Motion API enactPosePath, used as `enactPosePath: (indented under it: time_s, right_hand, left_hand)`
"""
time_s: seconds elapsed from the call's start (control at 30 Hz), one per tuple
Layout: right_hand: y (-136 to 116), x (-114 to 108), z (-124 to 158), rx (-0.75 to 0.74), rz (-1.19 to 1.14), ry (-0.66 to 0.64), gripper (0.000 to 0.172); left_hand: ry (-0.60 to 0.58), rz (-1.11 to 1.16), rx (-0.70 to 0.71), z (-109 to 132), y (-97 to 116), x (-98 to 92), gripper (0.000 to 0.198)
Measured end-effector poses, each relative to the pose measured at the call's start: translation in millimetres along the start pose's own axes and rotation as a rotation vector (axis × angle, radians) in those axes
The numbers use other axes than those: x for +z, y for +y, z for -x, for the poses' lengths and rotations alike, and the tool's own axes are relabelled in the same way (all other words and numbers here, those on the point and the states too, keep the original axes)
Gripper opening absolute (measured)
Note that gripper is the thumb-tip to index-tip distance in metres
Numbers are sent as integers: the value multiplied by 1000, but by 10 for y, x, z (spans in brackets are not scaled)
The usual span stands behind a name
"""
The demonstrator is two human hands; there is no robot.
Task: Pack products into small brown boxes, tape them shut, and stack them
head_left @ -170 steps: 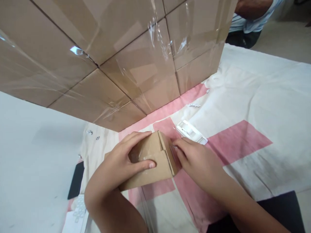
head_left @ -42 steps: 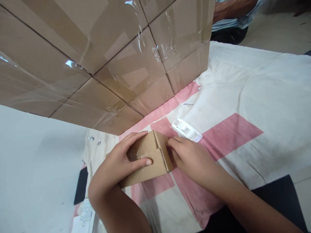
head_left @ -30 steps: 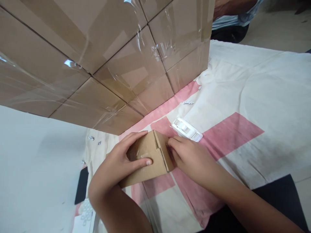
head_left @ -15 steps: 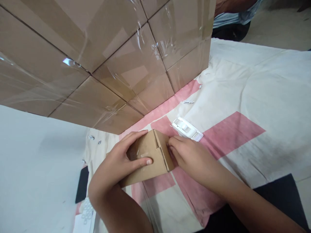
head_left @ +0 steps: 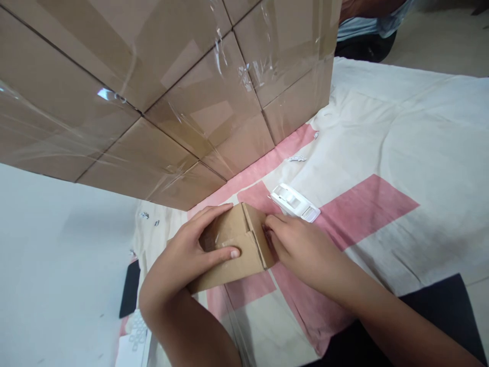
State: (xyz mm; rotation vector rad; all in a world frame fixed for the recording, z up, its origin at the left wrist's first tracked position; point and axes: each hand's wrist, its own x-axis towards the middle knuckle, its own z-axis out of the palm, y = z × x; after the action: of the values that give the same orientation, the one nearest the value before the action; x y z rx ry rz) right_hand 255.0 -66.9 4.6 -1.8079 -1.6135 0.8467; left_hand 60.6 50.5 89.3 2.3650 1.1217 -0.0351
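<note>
A small brown cardboard box (head_left: 244, 255) is tilted above the pink and white cloth, with a flap seam along its near right edge. My left hand (head_left: 202, 239) is wrapped over it, thumb on the upper face and fingers along the far side. At the box's right end, my right hand (head_left: 294, 237) has its fingers curled against the end face. Whatever those fingertips pinch, if anything, is hidden. Just beyond my right hand lies a white plastic tape dispenser-like device (head_left: 294, 201) on the cloth.
Large taped cardboard boxes (head_left: 214, 112), stacked like a wall, stand behind. Small scraps (head_left: 297, 158) lie on the cloth (head_left: 431, 132). A black flat object (head_left: 130, 288) is at the left by a white wall (head_left: 64, 265). Part of another person (head_left: 370, 23) shows at the top right.
Both hands and the small box stay almost in place. My right fingers shift very slightly at the box's end.
</note>
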Motion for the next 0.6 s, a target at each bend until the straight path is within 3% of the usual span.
enactPosePath:
  time_s: [0.6]
  right_hand:
    - [-7,6,-16,-7,100,-1,17]
  left_hand:
    - [-6,3,-7,-10,-7,7,69]
